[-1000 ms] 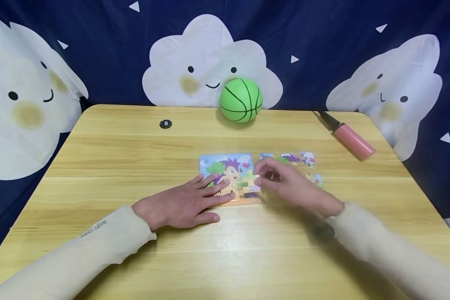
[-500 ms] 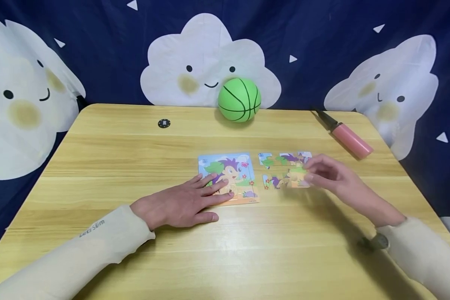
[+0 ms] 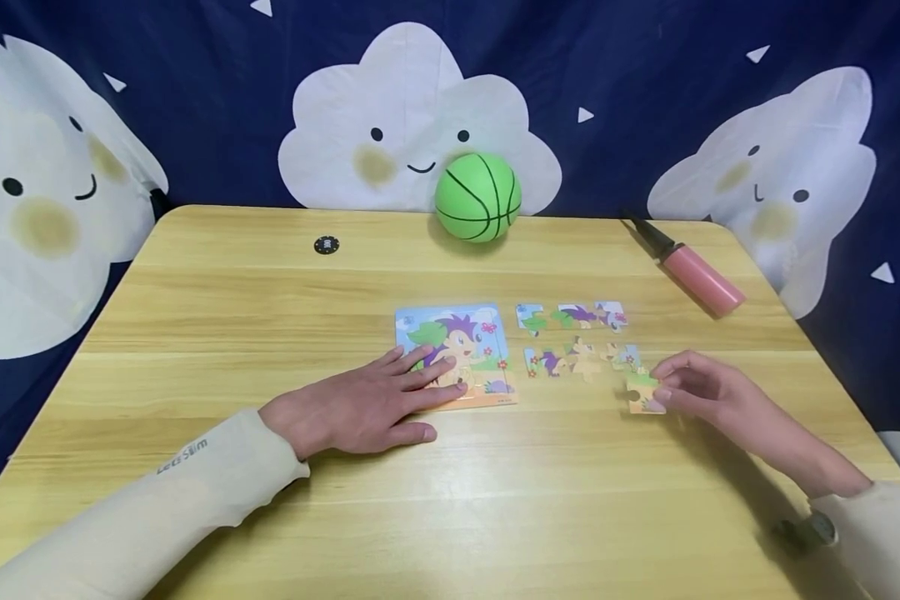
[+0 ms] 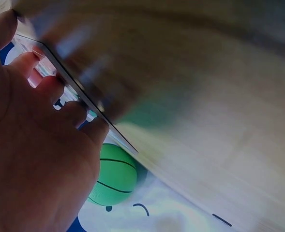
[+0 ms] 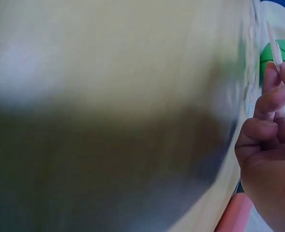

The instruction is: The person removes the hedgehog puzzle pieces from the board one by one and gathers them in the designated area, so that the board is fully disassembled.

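My left hand (image 3: 367,407) lies with fingers spread over the left and lower part of a hedgehog puzzle board (image 3: 461,321), hiding that corner. In the left wrist view the fingertips meet the thin edge of the board (image 4: 67,75). Farther right, my right hand (image 3: 727,408) pinches a puzzle piece (image 3: 647,393) with green, orange and purple print between thumb and fingers. That puzzle piece (image 5: 274,48) appears edge-on in the right wrist view. Between board and right hand, two rows of loose puzzle pieces (image 3: 587,360) lie on the table, the held one just in front of them.
A green ball (image 3: 478,198) stands at the table's back edge. Back right lies a pink hand pump (image 3: 701,279) with a black nozzle. A black round chip (image 3: 326,245) is at the back left. A dark cloth with clouds (image 3: 420,108) hangs behind the wooden table (image 3: 217,333).
My right hand has moved right from the board's edge, past the loose pieces, carrying the puzzle piece with it. The left hand has stayed on the board.
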The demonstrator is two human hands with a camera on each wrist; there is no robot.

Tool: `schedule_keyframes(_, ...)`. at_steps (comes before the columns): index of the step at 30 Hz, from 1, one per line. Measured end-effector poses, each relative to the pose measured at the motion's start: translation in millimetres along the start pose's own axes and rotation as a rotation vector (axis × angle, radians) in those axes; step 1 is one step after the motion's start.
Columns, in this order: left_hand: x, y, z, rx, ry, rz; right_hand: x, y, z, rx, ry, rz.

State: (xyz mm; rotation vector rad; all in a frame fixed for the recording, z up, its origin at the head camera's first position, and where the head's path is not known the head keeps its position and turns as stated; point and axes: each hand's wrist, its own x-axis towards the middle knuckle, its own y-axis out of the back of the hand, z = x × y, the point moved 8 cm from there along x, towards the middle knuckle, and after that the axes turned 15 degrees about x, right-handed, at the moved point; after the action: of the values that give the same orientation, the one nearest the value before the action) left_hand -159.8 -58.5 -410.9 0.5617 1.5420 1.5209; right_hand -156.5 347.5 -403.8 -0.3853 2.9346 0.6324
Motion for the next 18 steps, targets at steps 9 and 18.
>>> schedule_keyframes(9, 0.1, -0.6, -0.5, -0.001, 0.006, -0.006, -3.0, -5.1, 3.2, -0.07, 0.078, -0.031)
schedule_keyframes(18, -0.2, 0.1, 0.1, -0.001, 0.007, 0.001, -3.5, -8.7, 0.4, -0.129, 0.121, -0.021)
